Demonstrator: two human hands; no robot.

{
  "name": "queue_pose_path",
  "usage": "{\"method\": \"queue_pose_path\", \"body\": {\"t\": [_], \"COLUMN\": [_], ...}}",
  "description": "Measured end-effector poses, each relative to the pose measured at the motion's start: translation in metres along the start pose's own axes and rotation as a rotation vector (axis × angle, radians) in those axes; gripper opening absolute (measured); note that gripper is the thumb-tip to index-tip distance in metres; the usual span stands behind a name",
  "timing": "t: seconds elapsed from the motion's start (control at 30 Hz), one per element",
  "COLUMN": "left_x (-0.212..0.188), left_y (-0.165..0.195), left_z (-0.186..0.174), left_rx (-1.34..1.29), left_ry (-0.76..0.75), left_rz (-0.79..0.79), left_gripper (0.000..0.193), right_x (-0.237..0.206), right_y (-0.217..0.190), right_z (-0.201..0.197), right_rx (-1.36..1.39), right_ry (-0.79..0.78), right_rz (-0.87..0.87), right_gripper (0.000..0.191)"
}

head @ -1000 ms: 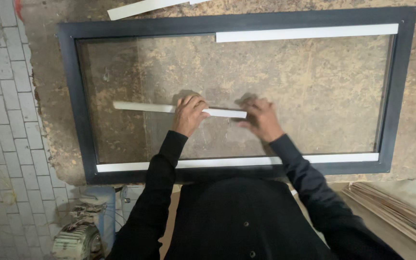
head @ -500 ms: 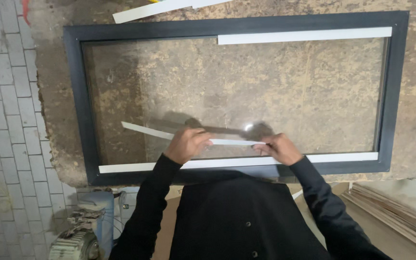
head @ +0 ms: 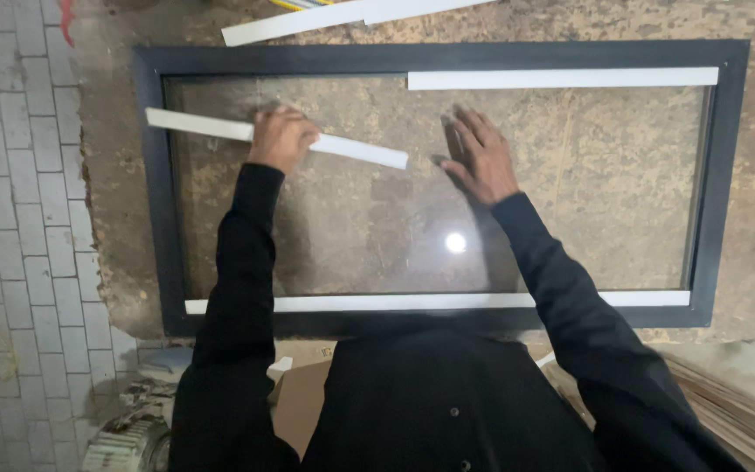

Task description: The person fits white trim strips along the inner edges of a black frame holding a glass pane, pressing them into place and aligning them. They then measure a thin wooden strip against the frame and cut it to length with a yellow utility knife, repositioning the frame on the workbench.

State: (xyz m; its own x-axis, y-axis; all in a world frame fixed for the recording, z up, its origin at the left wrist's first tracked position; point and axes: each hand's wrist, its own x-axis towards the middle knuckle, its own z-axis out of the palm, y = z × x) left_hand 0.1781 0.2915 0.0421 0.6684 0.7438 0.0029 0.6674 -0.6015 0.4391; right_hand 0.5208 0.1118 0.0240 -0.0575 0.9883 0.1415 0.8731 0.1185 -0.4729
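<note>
White plastic or painted trim, clamped near its middle in curled fingers (head: 294,131) of the left hand (head: 281,140), wrapped fully shut around the strip (head: 356,150). Held just above the glass pane (head: 377,227), over the upper left part of the dark frame (head: 152,175). Long axis running nearly level across the frame, tilted slightly: left end higher and overhanging the frame's left rail, right end lower and pointing toward the pane's centre. Right hand (head: 482,157) splayed flat, fingers spread wide and gripping nothing, palm pressed on the glass right of the strip's free end and below the white strip (head: 561,79) already seated along the frame's top rail. Another white strip (head: 439,301) seated along the bottom rail; loose white lengths (head: 308,19) lying on the rough ground beyond the top rail. Risks, as a judgement: with one grip near the centre, easy for the long strip to swing or droop, so an end could knock or scratch the glass or catch on the left rail. Weight leaned through the flat right palm could stress the pane, seemingly lying over uneven ground. Smudging of the glass likely as well.
</note>
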Motion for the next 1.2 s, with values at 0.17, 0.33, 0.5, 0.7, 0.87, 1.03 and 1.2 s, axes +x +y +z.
{"method": "queue_pose_path", "body": {"t": [0.17,0.33,0.5,0.7,0.87,1.03,1.2], "left_x": [0.006,-0.024,-0.015,0.000,0.004,0.006,0.014], "left_y": [0.009,0.024,0.022,0.024,0.030,0.033,0.035], "left_z": [0.005,0.036,0.041,0.047,0.056,0.057,0.054], "left_rx": [0.086,0.190,0.229,0.212,0.199,0.226,0.206], "left_ry": [0.357,0.256,0.101,0.134,0.137,0.177,0.180], "left_rz": [-0.041,-0.203,-0.350,-0.381,-0.389,-0.363,-0.408], "left_gripper": [0.044,0.066,0.074,0.079,0.077,0.076,0.073], "right_x": [0.049,0.046,0.038,0.040,0.040,0.041,0.042], "right_y": [0.007,0.017,0.019,0.016,0.014,0.014,0.014], "right_z": [0.012,0.015,0.018,0.021,0.020,0.021,0.022], "right_rx": [-0.074,-0.100,-0.125,-0.121,-0.119,-0.112,-0.140], "right_ry": [-0.009,-0.022,0.000,-0.004,0.002,-0.009,-0.011], "right_rz": [0.081,0.122,0.086,0.163,0.172,0.173,0.161], "right_gripper": [0.080,0.080,0.078,0.081,0.084,0.086,0.088]}}
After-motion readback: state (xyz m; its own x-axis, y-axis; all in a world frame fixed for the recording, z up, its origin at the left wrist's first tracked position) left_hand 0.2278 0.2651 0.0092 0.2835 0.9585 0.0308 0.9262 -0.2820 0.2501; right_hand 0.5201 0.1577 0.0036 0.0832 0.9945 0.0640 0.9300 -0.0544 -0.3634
